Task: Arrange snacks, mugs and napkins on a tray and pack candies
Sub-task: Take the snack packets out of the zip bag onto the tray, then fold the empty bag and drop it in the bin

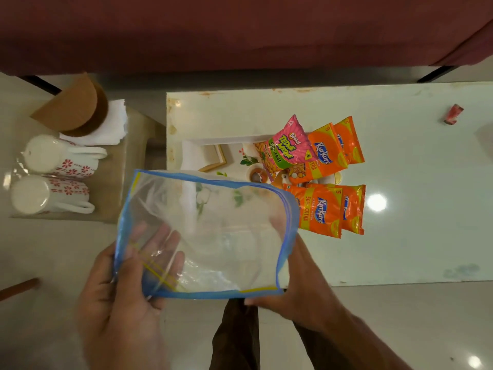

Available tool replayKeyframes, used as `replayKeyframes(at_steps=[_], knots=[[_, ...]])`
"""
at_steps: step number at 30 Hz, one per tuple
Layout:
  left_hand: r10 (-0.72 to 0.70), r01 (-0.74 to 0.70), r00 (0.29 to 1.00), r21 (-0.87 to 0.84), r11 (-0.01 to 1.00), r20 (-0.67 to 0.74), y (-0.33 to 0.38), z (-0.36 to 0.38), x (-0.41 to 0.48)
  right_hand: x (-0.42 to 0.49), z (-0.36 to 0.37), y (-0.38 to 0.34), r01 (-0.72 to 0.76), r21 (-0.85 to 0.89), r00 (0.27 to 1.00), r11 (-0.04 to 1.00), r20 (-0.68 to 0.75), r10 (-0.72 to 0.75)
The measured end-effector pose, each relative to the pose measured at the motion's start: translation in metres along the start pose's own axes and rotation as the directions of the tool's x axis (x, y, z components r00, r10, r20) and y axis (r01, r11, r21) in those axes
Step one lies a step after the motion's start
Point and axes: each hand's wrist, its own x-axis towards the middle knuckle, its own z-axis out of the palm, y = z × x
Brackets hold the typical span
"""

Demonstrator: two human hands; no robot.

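Both hands are on a clear zip bag point(218, 236) with blue edging, held up flat over the near left corner of the table point(400, 236). The left hand point(125, 289) grips the bag's left side. Its thumb is at the edge and its straight fingers point(162, 244) show through the plastic, though I can't tell whether they are inside the bag or behind it. The right hand point(298, 284) pinches the bag's lower right corner, the thumb lying along the bottom seam. The bag looks empty, nothing but plastic and a few yellow stripes. I can't make out whether its zip is parted.

Behind the bag and partly covered by it sits a white tray point(213, 141) with a leaf and flower print. On its right half lie five snack packets. A pink Bingo packet point(288, 148) overlaps an orange Kurkure packet point(324, 150), with a second Kurkure packet point(349, 140) just beside that. Nearer me, two more Kurkure packets point(317, 209) overlap each other. The tray's left half holds no packets.

Well apart, towards the table's far right, lies one small red candy point(453, 114).

Off to the left, a low side stool point(117, 182) carries two white mugs point(58, 156) with red flowers, touching each other, handles pointing towards the table. Behind them is a stack of white napkins point(109, 126) with a round brown box point(77, 108) resting on it. A maroon sofa point(240, 30) runs along the far side.
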Motion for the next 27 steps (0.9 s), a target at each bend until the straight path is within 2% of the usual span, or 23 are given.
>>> replayKeyframes(at_steps=[1,3,5,7,11,13,14,16,17,19,21,24,25,27], knots=[[0.007,-0.007,1.0,0.016,1.0,-0.012,-0.001,0.002,-0.006,-0.004,0.007,-0.005,-0.027,0.043,1.0,0.999,0.012,0.026],[0.005,-0.006,0.999,0.021,1.0,0.031,0.002,0.007,-0.022,-0.006,0.012,-0.02,-0.102,0.246,0.995,0.964,0.005,0.104],[0.013,-0.014,0.998,0.014,1.0,0.055,0.004,0.009,-0.036,-0.005,0.009,-0.029,-0.045,0.443,0.989,0.895,-0.107,0.102],[0.033,-0.035,0.993,0.015,0.999,0.111,0.009,0.009,-0.049,-0.011,-0.002,-0.04,0.033,0.556,0.974,0.83,-0.204,0.098],[0.234,-0.282,0.941,0.183,0.942,0.246,0.026,-0.004,-0.062,-0.024,-0.053,-0.074,0.028,0.499,0.979,0.866,-0.189,0.077],[0.261,-0.357,0.919,0.343,0.869,0.295,0.033,-0.012,-0.056,-0.031,-0.082,-0.082,0.043,0.469,0.989,0.882,-0.146,0.029],[0.23,-0.363,0.91,0.391,0.846,0.346,0.035,-0.014,-0.055,-0.037,-0.096,-0.089,0.077,0.529,0.993,0.845,-0.116,-0.018],[0.118,-0.335,0.89,0.456,0.824,0.439,0.038,-0.009,-0.055,-0.05,-0.119,-0.1,0.049,0.666,0.999,0.745,-0.047,-0.024],[0.062,-0.296,0.894,0.479,0.827,0.445,0.036,-0.006,-0.059,-0.059,-0.13,-0.102,0.004,0.7,0.999,0.714,-0.027,0.021],[0.004,-0.169,0.933,0.43,0.887,0.359,0.03,0.002,-0.067,-0.076,-0.151,-0.102,-0.122,0.717,0.989,0.686,0.033,0.141],[-0.008,-0.06,0.974,0.294,0.954,0.226,0.026,0.006,-0.077,-0.09,-0.165,-0.096,-0.281,0.725,0.949,0.629,0.111,0.295],[-0.084,0.061,0.984,0.143,0.988,0.16,0.018,0.013,-0.098,-0.113,-0.175,-0.085,-0.36,0.778,0.863,0.515,0.068,0.5],[-0.093,0.061,0.976,0.162,0.985,0.195,0.015,0.013,-0.105,-0.121,-0.175,-0.083,-0.348,0.763,0.852,0.544,0.014,0.524],[-0.066,-0.05,0.931,0.304,0.951,0.359,0.01,0.009,-0.115,-0.135,-0.174,-0.08,-0.309,0.637,0.876,0.706,-0.097,0.472]])
